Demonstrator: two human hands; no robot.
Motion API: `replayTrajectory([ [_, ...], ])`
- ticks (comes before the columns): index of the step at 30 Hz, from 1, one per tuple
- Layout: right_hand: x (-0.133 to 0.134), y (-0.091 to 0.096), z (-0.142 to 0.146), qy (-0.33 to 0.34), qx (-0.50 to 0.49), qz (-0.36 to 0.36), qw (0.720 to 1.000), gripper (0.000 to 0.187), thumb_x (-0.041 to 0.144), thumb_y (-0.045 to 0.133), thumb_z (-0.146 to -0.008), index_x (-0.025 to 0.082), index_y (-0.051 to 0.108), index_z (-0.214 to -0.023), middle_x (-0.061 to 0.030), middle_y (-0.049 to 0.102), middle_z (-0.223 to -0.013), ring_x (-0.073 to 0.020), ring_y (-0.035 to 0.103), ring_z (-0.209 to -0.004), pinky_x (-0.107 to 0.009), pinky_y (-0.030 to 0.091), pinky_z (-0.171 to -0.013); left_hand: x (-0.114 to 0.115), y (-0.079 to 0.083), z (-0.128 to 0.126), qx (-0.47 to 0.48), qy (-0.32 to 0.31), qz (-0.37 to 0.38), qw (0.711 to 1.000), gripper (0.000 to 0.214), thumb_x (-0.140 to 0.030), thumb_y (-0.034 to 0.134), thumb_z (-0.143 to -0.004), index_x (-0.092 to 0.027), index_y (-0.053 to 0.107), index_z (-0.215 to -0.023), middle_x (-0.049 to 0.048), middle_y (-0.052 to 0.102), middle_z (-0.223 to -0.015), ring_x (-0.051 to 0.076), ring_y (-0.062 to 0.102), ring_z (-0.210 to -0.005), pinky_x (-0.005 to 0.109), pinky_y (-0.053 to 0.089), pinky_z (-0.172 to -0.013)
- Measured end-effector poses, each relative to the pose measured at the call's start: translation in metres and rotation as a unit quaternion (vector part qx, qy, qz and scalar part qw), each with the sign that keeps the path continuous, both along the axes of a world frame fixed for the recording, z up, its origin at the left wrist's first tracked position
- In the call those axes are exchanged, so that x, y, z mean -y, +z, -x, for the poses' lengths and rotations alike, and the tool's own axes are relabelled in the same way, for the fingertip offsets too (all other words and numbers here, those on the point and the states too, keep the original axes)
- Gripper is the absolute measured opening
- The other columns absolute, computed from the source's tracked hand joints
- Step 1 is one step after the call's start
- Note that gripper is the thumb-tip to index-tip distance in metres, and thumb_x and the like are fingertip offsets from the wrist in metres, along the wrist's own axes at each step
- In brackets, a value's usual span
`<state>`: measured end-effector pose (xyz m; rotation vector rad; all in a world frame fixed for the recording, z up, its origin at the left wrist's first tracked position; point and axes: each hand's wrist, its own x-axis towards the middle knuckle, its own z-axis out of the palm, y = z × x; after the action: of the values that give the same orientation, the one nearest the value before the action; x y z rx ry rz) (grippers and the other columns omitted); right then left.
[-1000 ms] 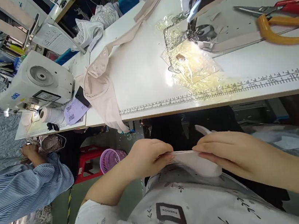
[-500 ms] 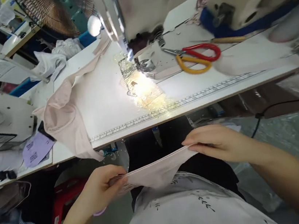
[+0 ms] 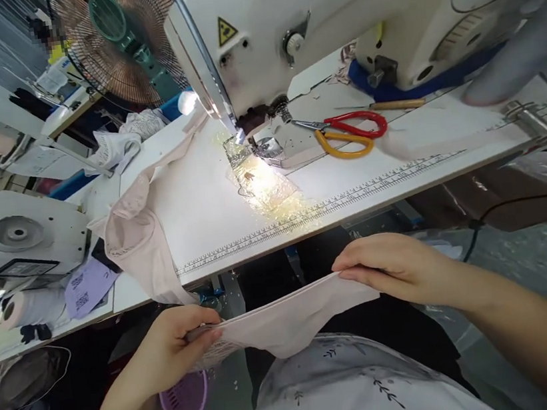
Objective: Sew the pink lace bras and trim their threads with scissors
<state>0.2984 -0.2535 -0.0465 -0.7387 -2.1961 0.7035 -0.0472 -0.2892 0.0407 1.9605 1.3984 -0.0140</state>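
A pale pink fabric piece is stretched between my two hands below the table's front edge, over my lap. My left hand pinches its left end with closed fingers. My right hand grips its right end, fingers pressed together. Above them stands a white sewing machine on the white table, its lamp lighting the needle area.
Red and yellow-handled scissors lie by the needle plate. More pink fabric hangs over the table's left edge. A ruler strip runs along the front edge. A fan, a second machine and a purple basket sit left.
My hands pulled apart, stretching the fabric out from a bunched fold. The view has tilted up, bringing the sewing machine head and fan into sight.
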Motion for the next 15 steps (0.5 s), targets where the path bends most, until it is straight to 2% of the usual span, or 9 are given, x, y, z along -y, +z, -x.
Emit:
replayTrajectory([
  [4, -0.007, 0.007, 0.003, -0.003, 0.006, -0.032, 0.999, 0.020, 0.019, 0.039, -0.095, 0.019, 0.057, -0.086, -0.0023, 0.065, -0.074, -0.0121, 0.060, -0.064, -0.023, 0.047, -0.059, -0.004, 0.015, 0.000, 0.002, -0.010, -0.036, 0.999, 0.021, -0.029, 0.052, -0.087, -0.017, 0.068, -0.090, 0.0041, 0.069, -0.080, 0.013, 0.062, -0.071, 0.019, 0.049, -0.064],
  [9, -0.021, 0.015, 0.008, -0.017, -0.003, -0.059, 0.998, 0.010, 0.015, 0.045, -0.090, 0.020, 0.053, -0.086, 0.0004, 0.061, -0.070, -0.0099, 0.055, -0.060, -0.021, 0.044, -0.056, -0.017, 0.032, 0.002, 0.002, 0.011, -0.051, 0.999, 0.022, -0.030, 0.051, -0.088, -0.017, 0.068, -0.090, 0.0036, 0.068, -0.078, 0.012, 0.060, -0.068, 0.018, 0.047, -0.062],
  [12, -0.029, 0.024, 0.011, -0.044, -0.024, -0.052, 0.997, 0.009, 0.015, 0.047, -0.087, 0.021, 0.052, -0.083, 0.0018, 0.059, -0.067, -0.0091, 0.052, -0.056, -0.021, 0.044, -0.054, -0.025, 0.037, 0.005, 0.014, 0.030, -0.051, 0.998, 0.022, -0.032, 0.052, -0.087, -0.016, 0.068, -0.088, 0.0034, 0.066, -0.075, 0.011, 0.058, -0.064, 0.017, 0.046, -0.058],
  [15, -0.034, 0.029, 0.016, -0.065, -0.076, -0.024, 0.995, 0.010, 0.013, 0.048, -0.085, 0.022, 0.052, -0.083, 0.0006, 0.061, -0.071, -0.0103, 0.056, -0.061, -0.021, 0.047, -0.058, -0.028, 0.036, 0.007, 0.031, 0.049, -0.037, 0.998, 0.024, -0.034, 0.053, -0.086, -0.016, 0.068, -0.085, 0.0029, 0.064, -0.071, 0.010, 0.053, -0.056, 0.016, 0.042, -0.050],
])
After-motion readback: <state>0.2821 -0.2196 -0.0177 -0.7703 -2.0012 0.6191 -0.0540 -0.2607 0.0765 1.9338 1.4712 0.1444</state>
